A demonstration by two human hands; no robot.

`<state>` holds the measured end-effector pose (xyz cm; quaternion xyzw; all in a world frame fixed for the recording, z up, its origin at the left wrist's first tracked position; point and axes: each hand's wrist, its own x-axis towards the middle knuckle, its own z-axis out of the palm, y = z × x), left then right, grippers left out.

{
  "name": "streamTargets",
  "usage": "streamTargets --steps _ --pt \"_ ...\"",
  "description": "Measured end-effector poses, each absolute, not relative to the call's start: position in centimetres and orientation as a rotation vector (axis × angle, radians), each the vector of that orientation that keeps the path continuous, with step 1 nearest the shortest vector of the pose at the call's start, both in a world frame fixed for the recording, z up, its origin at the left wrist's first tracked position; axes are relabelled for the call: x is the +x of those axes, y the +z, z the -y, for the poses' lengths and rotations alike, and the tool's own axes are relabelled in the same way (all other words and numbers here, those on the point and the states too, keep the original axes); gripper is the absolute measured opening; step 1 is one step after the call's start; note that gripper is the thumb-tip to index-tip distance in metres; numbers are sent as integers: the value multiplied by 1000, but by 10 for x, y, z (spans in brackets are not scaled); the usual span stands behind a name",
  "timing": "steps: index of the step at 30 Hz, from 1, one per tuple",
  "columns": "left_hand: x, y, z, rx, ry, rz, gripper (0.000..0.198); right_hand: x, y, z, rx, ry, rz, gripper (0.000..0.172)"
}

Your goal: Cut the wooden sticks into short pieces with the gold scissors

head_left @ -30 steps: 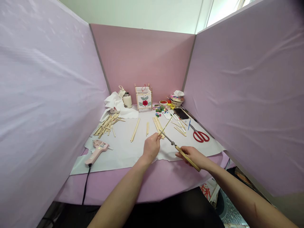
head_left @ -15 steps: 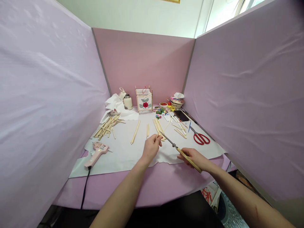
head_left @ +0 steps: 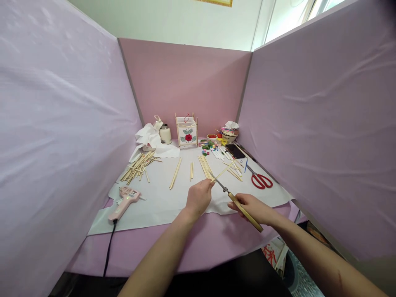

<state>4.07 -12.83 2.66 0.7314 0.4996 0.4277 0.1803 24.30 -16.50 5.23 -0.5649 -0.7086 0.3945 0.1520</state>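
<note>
My left hand [head_left: 199,197] pinches a thin wooden stick [head_left: 225,169], which slants up and to the right from my fingertips. In my right hand [head_left: 254,209] are long-handled shears [head_left: 244,211] with tan handles and dark metal blades. The blades meet the stick right beside my left fingertips; whether they have cut into it cannot be made out. Just beyond my left hand lies a row of sticks [head_left: 204,166], its near end partly covered by the hand and blades. Further left are a short bundle [head_left: 192,170] and a longer pair of sticks [head_left: 175,173].
A pink glue gun [head_left: 125,203] with a cord and a heap of sticks [head_left: 139,167] lie left. Red-handled scissors [head_left: 261,180], a phone [head_left: 235,151] and markers [head_left: 217,153] lie right. A flower-painted lantern [head_left: 187,134] and a cream jar [head_left: 165,135] stand behind.
My left hand has moved slightly right, turning more palm-down. The held stick now points further right across the blades. The shears' handles have come closer together.
</note>
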Motion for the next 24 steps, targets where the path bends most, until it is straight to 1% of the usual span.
streamTargets --steps 4,7,11,14,17,19,21,24 --pt "39 35 127 1940 1117 -1289 29 247 54 167 -1621 1116 2052 43" --pt "35 40 126 1660 1019 -1114 29 251 54 168 -1567 1091 2079 36" --pt "23 43 123 1237 745 -766 31 256 50 167 -1429 1125 2121 29" --pt "21 40 122 1099 619 -659 28 259 45 165 -1363 1142 2138 29" --pt "30 36 123 1215 779 -825 31 257 39 163 -1437 1083 2081 33" --pt "38 32 124 1452 994 -1072 31 253 35 161 -1518 1064 2018 37" --pt "44 27 126 1740 1131 -1325 29 247 30 160 -1577 1089 1958 42" --pt "46 22 125 2022 1118 -1551 27 241 25 158 -1609 1191 1883 46"
